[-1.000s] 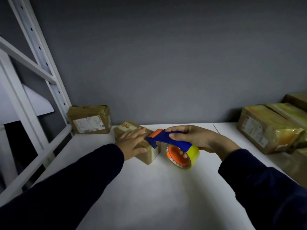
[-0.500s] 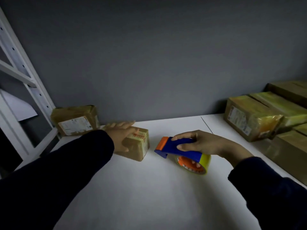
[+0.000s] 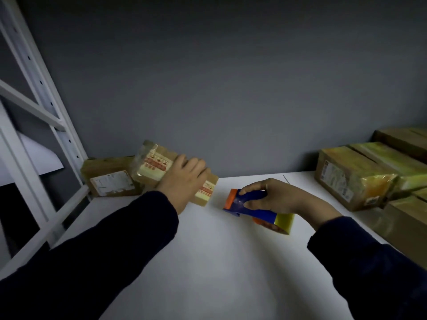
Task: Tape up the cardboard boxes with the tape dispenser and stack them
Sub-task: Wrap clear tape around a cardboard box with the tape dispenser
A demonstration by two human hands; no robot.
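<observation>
Left hand (image 3: 182, 179) clasps a rectangular, glossy tape-wrapped cardboard box (image 3: 151, 168), tilted. Right of that grip, right hand (image 3: 273, 197) grasps the blue plastic dispenser (image 3: 251, 210) on the smooth white table (image 3: 219, 262).

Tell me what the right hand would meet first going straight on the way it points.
Probably the small box held by the left hand, the tape dispenser touching it first; depth is unclear.

Blue-and-orange tape dispenser (image 3: 248, 204), yellow roll (image 3: 284, 221), brown box (image 3: 159, 172)
</observation>
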